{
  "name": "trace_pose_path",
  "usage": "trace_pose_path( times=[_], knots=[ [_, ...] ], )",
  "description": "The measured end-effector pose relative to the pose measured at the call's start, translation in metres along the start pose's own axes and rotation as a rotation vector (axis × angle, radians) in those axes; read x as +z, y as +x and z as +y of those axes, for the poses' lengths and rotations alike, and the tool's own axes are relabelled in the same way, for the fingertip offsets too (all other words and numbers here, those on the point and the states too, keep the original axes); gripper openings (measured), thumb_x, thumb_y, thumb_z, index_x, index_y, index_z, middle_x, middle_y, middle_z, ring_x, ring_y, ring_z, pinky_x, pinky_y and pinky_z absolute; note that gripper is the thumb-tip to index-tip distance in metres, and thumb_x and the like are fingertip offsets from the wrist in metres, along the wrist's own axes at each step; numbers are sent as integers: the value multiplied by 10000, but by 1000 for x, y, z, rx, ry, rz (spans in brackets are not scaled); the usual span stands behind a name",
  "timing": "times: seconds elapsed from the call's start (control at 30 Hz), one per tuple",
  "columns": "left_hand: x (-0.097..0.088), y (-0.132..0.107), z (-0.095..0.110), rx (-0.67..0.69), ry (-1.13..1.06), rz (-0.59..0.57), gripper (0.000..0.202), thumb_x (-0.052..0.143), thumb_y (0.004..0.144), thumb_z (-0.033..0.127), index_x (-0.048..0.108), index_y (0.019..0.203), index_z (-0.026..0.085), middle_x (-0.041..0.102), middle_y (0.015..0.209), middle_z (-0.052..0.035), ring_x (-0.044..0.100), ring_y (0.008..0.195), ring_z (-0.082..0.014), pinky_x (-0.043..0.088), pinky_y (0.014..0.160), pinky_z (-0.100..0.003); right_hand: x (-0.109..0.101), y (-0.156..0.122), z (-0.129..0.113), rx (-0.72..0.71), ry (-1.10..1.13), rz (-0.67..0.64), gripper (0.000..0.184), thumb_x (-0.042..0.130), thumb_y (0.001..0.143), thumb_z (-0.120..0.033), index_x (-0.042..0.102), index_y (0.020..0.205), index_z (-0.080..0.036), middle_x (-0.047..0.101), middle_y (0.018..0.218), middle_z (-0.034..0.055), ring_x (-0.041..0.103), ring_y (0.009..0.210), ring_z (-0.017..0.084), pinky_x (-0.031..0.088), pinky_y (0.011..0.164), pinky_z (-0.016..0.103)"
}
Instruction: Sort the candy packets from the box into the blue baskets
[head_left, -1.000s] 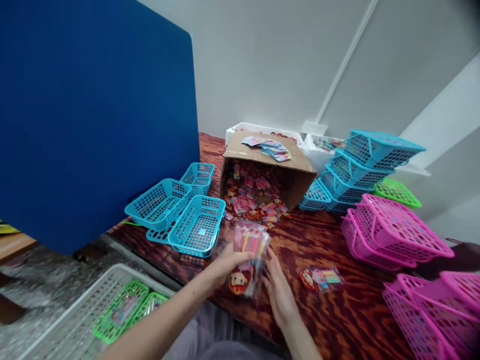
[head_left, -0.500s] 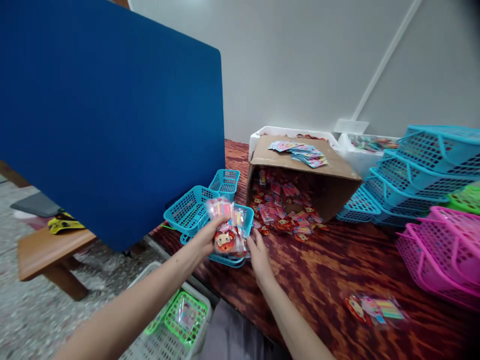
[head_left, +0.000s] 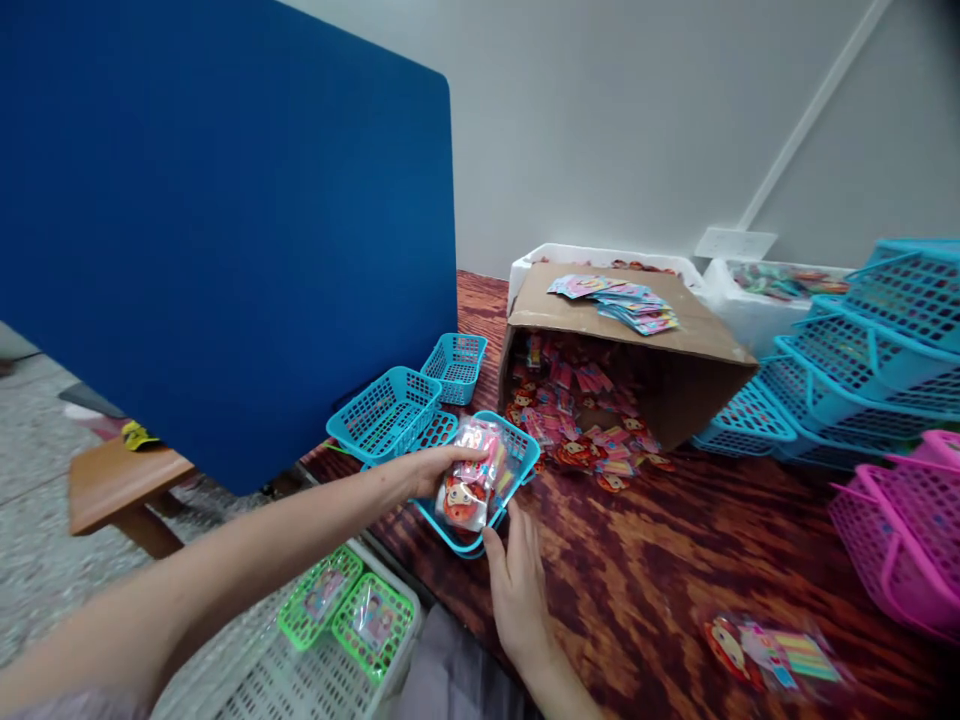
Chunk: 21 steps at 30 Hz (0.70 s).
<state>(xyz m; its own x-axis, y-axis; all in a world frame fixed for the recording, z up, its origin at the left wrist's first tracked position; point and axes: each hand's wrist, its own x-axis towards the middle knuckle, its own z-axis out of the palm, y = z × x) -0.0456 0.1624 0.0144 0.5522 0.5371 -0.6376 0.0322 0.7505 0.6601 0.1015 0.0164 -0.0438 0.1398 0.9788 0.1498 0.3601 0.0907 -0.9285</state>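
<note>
My left hand [head_left: 433, 470] is closed on a clear packet of stationery with a red cartoon face [head_left: 471, 487] and holds it inside a blue plastic basket [head_left: 517, 455] on the wooden table [head_left: 645, 560]. My right hand [head_left: 517, 590] lies on the table at the basket's near rim, fingers stretched out and touching it. Another such packet [head_left: 772, 650] lies on the table at the lower right.
A tipped cardboard box [head_left: 637, 345] spills several packets [head_left: 585, 420]; cards [head_left: 615, 300] lie on top. More blue baskets [head_left: 390, 410] sit left, blue stacks [head_left: 862, 350] and pink baskets [head_left: 907, 530] right. A blue panel [head_left: 225, 230] stands left. A white crate [head_left: 247, 670] holds green baskets [head_left: 352, 610].
My left hand has carried the packet leftward and lowered it into the blue basket. My right hand let go of the packet and moved to the basket's rim. The view swung left.
</note>
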Motion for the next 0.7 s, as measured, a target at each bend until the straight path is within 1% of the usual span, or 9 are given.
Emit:
trace_pose_path(
  times=[0.13, 0.23, 0.3, 0.37, 0.4, 0.47, 0.53, 0.63, 0.7],
  knots=[
    [-2, 9, 5, -60, 68, 7, 406, 895, 597, 290, 669, 893, 128, 761, 762, -72, 718, 652, -233, 588, 743, -370, -8, -4, 5, -108, -95, -26, 496, 429, 996, -457, 436, 1417, -195, 538, 1376, 135, 478, 1302, 264, 400, 1078, 437],
    [-1, 7, 7, -67, 110, 7, 442, 907, 586, 292, 677, 928, 133, 767, 810, -65, 724, 704, -227, 574, 794, -364, -23, -3, 3, -180, -142, 36, 409, 430, 1009, -408, 473, 1367, -215, 569, 1316, 128, 509, 1253, 261, 437, 1033, 435],
    [1, 6, 4, -69, 131, 11, 494, 914, 578, 359, 683, 954, 139, 772, 865, -63, 725, 759, -221, 565, 820, -353, -33, 0, -3, -244, -179, 131, 424, 420, 1016, -378, 428, 1405, -209, 535, 1351, 144, 475, 1284, 269, 423, 1042, 462],
    [4, 6, -1, -82, 150, 24, 545, 898, 579, 483, 689, 948, 140, 772, 884, -66, 721, 784, -221, 564, 814, -349, -41, 5, -12, -344, -253, 203, 489, 423, 1016, -362, 356, 1468, -187, 464, 1433, 171, 392, 1360, 291, 378, 1077, 509],
    [7, 8, -5, -87, 161, 35, 567, 882, 580, 538, 692, 934, 139, 770, 878, -70, 719, 781, -222, 566, 800, -346, -44, 8, -17, -401, -306, 221, 499, 435, 1011, -358, 361, 1473, -183, 438, 1459, 176, 351, 1390, 306, 353, 1092, 531],
    [15, 11, -13, -84, 181, 60, 580, 871, 569, 579, 696, 900, 136, 765, 850, -76, 715, 749, -223, 569, 756, -334, -48, 17, -25, -495, -417, 219, 440, 466, 1000, -347, 474, 1409, -185, 438, 1468, 169, 307, 1415, 330, 310, 1111, 561],
    [24, 13, -21, -54, 200, 88, 548, 895, 550, 530, 697, 870, 132, 758, 816, -78, 707, 705, -216, 566, 711, -314, -51, 27, -28, -549, -483, 181, 334, 479, 995, -318, 603, 1277, -192, 507, 1409, 152, 353, 1385, 326, 292, 1122, 563],
    [39, 11, -32, 30, 212, 128, 497, 897, 575, 474, 697, 872, 129, 750, 793, -77, 699, 682, -208, 555, 684, -294, -60, 38, -20, -504, -468, 126, 323, 453, 1002, -284, 631, 1253, -186, 579, 1316, 146, 456, 1295, 288, 332, 1111, 534],
    [46, 7, -37, 98, 207, 150, 489, 882, 613, 454, 695, 932, 135, 753, 834, -75, 704, 726, -212, 551, 704, -291, -71, 40, -10, -376, -418, 160, 361, 453, 999, -305, 607, 1303, -189, 525, 1380, 165, 458, 1297, 296, 382, 1075, 532]
  ],
)
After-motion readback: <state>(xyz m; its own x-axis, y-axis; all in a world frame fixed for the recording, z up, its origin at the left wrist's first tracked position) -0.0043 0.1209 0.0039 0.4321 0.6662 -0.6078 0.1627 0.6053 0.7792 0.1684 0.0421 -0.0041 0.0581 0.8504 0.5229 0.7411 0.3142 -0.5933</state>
